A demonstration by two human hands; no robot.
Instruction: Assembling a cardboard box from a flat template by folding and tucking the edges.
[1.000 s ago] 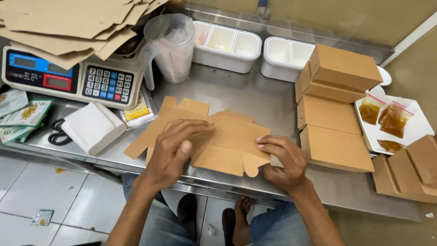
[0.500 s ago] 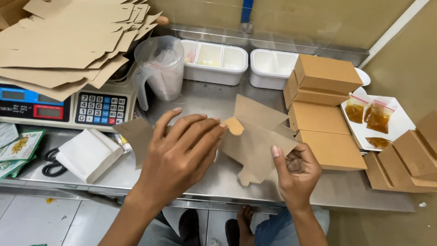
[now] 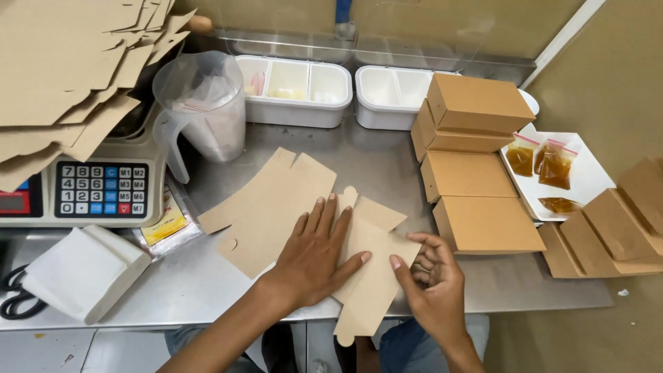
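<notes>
1. Steel table [image 3: 387,162], bearing everything.
2. Flat cardboard cutout [image 3: 276,207] lying near the front edge.
3. Scale [image 3: 97,183] and clear jug [image 3: 200,103] at left.
4. Two white tubs [image 3: 297,90] along the back.
5. Brown boxes [image 3: 469,173] stacked at right, beside a white tray [image 3: 587,179].
6. White box [image 3: 83,273] front left, scissors [image 3: 14,297] just beside.

The brown die-cut cardboard blank [image 3: 276,207] lies unfolded on the steel counter, its near flaps overhanging the front edge.

Left hand [image 3: 314,255] flat, fingers spread; right hand [image 3: 435,283] curled, palm up.
</notes>
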